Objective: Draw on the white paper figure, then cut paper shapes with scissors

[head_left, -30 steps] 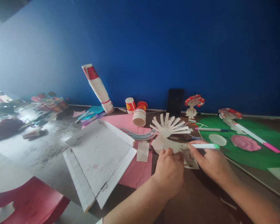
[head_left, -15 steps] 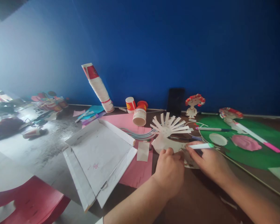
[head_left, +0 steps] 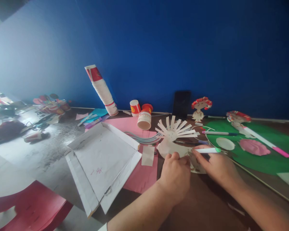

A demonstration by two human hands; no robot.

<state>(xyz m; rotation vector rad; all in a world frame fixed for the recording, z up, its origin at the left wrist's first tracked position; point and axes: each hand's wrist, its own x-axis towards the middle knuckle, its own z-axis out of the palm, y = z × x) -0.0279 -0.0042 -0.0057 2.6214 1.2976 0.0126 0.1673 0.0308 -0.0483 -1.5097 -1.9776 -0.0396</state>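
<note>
My right hand (head_left: 220, 168) grips a white marker (head_left: 205, 150) with a green end, its other end low over a piece of pale paper. This paper cutout (head_left: 167, 149), rounded at its left, lies on the dark table with some drawn lines on its right part. My left hand (head_left: 175, 175) presses on the cutout's near edge with curled fingers, hiding part of it. Just beyond the hands sits a cut paper cup (head_left: 172, 133) with its strips fanned out. A small white paper rectangle (head_left: 147, 156) lies left of my left hand.
An upturned white box lid (head_left: 106, 166) lies on pink paper (head_left: 142, 183) at left. Stacked paper cups (head_left: 103, 91) lean against the blue wall (head_left: 139, 48). A paper doll (head_left: 198, 114) stands at the back. At right, a pink-capped marker (head_left: 267, 141) crosses a green sheet (head_left: 286, 134).
Almost nothing differs. Both hands keep their places on and over the cutout, and the marker's drawing end has shifted only very slightly.
</note>
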